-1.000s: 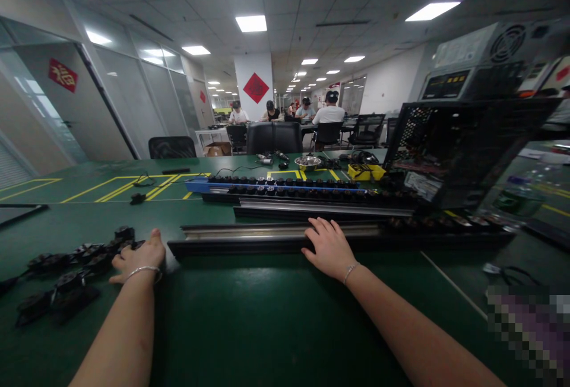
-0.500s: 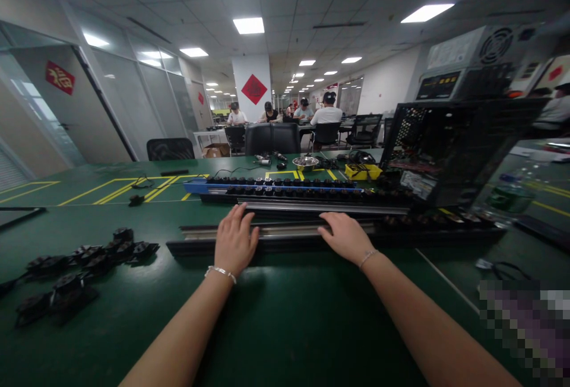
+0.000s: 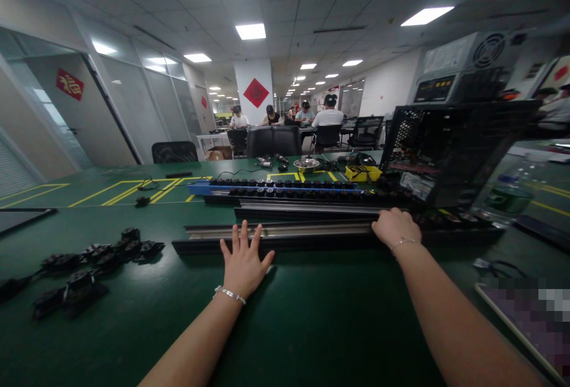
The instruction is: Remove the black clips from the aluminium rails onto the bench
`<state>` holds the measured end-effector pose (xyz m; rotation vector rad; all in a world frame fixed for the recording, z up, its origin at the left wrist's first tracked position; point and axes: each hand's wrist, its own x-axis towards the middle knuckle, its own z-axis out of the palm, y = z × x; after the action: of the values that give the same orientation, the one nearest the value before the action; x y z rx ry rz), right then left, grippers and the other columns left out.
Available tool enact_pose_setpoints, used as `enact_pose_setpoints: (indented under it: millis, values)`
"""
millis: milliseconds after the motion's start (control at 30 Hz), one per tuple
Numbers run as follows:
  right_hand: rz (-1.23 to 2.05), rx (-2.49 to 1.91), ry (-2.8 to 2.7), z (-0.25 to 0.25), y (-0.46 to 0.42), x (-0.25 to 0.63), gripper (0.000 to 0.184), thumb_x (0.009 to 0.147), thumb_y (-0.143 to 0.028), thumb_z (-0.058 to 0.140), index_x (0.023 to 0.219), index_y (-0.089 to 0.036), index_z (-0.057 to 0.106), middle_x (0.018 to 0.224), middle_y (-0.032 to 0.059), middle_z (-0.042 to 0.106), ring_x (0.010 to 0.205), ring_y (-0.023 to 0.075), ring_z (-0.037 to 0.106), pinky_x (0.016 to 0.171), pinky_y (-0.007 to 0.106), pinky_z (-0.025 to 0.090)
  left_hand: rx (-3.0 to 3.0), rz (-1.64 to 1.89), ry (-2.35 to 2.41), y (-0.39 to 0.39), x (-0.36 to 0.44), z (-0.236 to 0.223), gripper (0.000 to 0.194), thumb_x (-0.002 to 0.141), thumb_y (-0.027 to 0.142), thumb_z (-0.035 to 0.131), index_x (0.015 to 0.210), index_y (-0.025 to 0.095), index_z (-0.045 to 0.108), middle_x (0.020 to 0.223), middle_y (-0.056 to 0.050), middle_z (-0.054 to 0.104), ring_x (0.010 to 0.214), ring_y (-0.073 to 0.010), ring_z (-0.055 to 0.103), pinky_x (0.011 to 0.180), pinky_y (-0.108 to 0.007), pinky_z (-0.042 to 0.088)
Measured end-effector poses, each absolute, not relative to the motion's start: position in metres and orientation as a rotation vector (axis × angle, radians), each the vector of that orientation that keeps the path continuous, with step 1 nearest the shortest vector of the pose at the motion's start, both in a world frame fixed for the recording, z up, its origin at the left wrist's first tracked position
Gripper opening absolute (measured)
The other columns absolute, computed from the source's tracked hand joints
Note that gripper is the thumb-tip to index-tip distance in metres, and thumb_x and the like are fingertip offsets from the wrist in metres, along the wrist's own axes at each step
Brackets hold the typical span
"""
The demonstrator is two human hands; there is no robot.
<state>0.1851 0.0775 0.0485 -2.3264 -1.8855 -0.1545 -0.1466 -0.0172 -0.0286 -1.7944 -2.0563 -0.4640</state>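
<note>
My left hand (image 3: 244, 265) is open, its fingers spread wide over the near edge of a long black rail (image 3: 312, 241) with a shiny metal channel along its top. Its fingertips reach that rail; whether they press on it I cannot tell. At the rail's right part, my right hand (image 3: 396, 231) is closed, fingers bent down and their tips hidden, so what they hold does not show. Beside it, a row of small dark parts (image 3: 458, 221) continues to the right. Just behind lies a second black rail (image 3: 294, 208), also with a metal strip.
Small black parts (image 3: 102, 256) lie in a cluster at left. Farther back are a blue rail (image 3: 199, 188) with rows of black pieces, a metal bowl (image 3: 306, 165) and a yellow bin (image 3: 363, 173). An open computer case (image 3: 463, 149) and a bottle (image 3: 507, 197) stand at right.
My right hand has moved right along the rail to the row of dark parts, its fingers now bent down. My left hand has drawn back slightly and spread its fingers.
</note>
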Motion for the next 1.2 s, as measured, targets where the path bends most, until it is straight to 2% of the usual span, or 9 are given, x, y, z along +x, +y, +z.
enact_pose_setpoints:
  millis: [300, 467, 600, 833, 1200]
  values:
    - [0.031, -2.262, -1.916, 0.048, 0.082, 0.173, 0.04, 0.081, -0.036, 0.042, 0.108, -0.014, 0.063, 0.115, 0.0208, 0.054, 0.097, 0.03, 0.06, 0.079, 0.04, 0.045, -1.767, -0.415, -2.088, -0.016, -0.14, -0.031, 0.072, 0.082, 0.058, 0.038, 0.143, 0.022, 0.026, 0.152, -0.016, 0.014, 0.14, -0.0346, 0.006, 0.105, -0.064, 0.009]
    - [0.072, -2.181, -2.03, 0.047, 0.086, 0.166, 0.039, 0.081, -0.037, 0.043, 0.104, -0.013, 0.064, 0.106, 0.0186, 0.061, 0.101, 0.0276, 0.059, 0.082, 0.037, 0.045, -1.844, -0.41, -2.014, -0.011, -0.142, -0.03, 0.064, 0.085, 0.049, 0.038, 0.141, 0.019, 0.03, 0.152, -0.012, 0.019, 0.14, -0.0297, 0.008, 0.109, -0.059, 0.01]
    - [0.102, -2.177, -2.06, 0.05, 0.084, 0.16, 0.04, 0.081, -0.038, 0.042, 0.104, -0.014, 0.064, 0.105, 0.0174, 0.064, 0.098, 0.0277, 0.061, 0.08, 0.037, 0.045, -1.961, -0.423, -1.922, -0.009, -0.141, -0.028, 0.059, 0.086, 0.045, 0.038, 0.141, 0.023, 0.032, 0.151, -0.009, 0.023, 0.14, -0.0272, 0.013, 0.11, -0.056, 0.013]
    - [0.142, -2.181, -2.039, 0.059, 0.076, 0.15, 0.044, 0.083, -0.04, 0.04, 0.113, -0.012, 0.057, 0.104, 0.0188, 0.064, 0.094, 0.0281, 0.062, 0.078, 0.037, 0.045, -1.985, -0.466, -1.889, -0.01, -0.141, -0.026, 0.053, 0.086, 0.042, 0.039, 0.136, 0.025, 0.039, 0.144, -0.009, 0.038, 0.134, -0.0258, 0.029, 0.109, -0.055, 0.015]
    - [0.224, -2.06, -2.068, 0.061, 0.074, 0.137, 0.038, 0.083, -0.042, 0.042, 0.104, -0.015, 0.058, 0.101, 0.0143, 0.066, 0.094, 0.026, 0.062, 0.075, 0.033, 0.043, -1.999, -0.451, -1.916, -0.01, -0.139, -0.023, 0.053, 0.084, 0.038, 0.044, 0.135, 0.025, 0.04, 0.144, -0.01, 0.038, 0.133, -0.0271, 0.029, 0.11, -0.055, 0.014]
